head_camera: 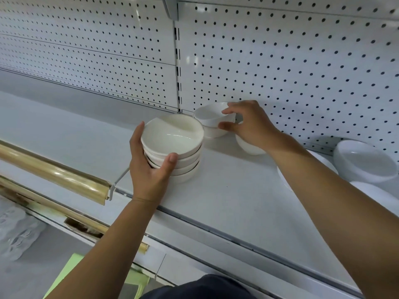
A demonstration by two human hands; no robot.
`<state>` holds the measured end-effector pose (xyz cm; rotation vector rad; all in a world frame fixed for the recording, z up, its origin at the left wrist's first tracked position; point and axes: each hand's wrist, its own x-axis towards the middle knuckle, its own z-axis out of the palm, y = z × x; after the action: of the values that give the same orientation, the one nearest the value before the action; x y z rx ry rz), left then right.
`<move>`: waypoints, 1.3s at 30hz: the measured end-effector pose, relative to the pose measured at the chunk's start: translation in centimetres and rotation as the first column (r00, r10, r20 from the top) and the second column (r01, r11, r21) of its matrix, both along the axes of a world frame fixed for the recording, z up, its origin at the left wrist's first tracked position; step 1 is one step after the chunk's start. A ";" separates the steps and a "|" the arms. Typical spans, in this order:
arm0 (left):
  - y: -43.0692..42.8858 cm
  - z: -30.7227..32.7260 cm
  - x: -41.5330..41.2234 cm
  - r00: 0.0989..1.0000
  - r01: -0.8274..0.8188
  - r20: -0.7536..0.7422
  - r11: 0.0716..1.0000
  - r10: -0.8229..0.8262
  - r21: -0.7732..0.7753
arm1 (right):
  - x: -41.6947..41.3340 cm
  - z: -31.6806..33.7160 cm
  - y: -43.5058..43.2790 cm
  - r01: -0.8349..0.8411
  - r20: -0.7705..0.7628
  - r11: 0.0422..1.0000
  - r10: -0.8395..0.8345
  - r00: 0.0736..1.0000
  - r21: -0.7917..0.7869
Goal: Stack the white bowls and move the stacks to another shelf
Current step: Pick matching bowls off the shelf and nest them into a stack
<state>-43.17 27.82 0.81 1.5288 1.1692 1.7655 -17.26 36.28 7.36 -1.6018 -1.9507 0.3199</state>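
Stacking is partway. The left hand (pixel 149 169) curls round a stack of white bowls (pixel 172 145) on the shelf (pixel 226 201). Just right, the right hand (pixel 248 124) pinches another bowl (pixel 210 115). Moving the stacks remains.

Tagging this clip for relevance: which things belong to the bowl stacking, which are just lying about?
Job: stack of round glossy white bowls in the left hand; small round white bowl pinched by the right hand; white bowl beneath it.
Lying about: large white deep dishes; shiny gold rail; perforated white back panel.
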 end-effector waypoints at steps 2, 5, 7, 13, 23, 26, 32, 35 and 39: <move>0.1 -0.2 -0.1 1.000 0.018 -0.004 1.000 -0.018 -0.003 | -0.1 -0.2 0.6 -0.002 0.020 1.000 0.002 1.000 -0.022; 0.1 -0.5 -0.2 0.999 0.053 -0.005 0.999 -0.053 -0.008 | -0.3 -0.2 1.3 0.019 0.082 0.998 -0.014 0.996 -0.056; 0.2 -0.6 -0.2 0.997 0.080 -0.001 0.997 -0.080 -0.012 | -0.4 -0.2 1.8 0.057 0.101 0.993 -0.046 0.994 -0.107; 0.3 -0.9 -0.3 0.992 0.126 0.020 0.991 -0.126 -0.034 | -0.5 -0.8 2.1 0.099 -0.047 0.988 -0.105 0.993 -0.116; 0.3 -1.2 -0.5 0.993 0.110 0.032 0.994 -0.110 -0.015 | -1.3 -1.5 1.5 0.197 -0.149 0.980 -0.198 0.969 -0.024; 0.3 -1.0 -0.6 0.993 0.114 0.024 0.993 -0.113 -0.017 | -1.3 -1.5 1.2 0.221 -0.212 0.975 -0.217 0.953 -0.006; 0.2 -1.0 -0.6 0.995 0.096 -0.015 0.995 -0.096 0.000 | -1.4 -0.3 -1.1 0.297 -0.301 0.949 -0.254 0.919 0.106; 0.2 -1.0 -0.7 0.994 0.109 0.004 0.994 -0.109 -0.021 | -1.5 0.1 -3.2 0.357 -0.354 0.928 -0.300 0.886 0.107; 0.2 -1.1 -0.8 0.993 0.122 -0.006 0.992 -0.122 -0.014 | -2.0 -0.2 -7.2 0.401 -0.446 0.914 -0.338 0.829 0.053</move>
<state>-44.00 28.05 -0.31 1.5650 1.0659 1.6700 -19.28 29.11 7.16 -1.6105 -1.2684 0.3291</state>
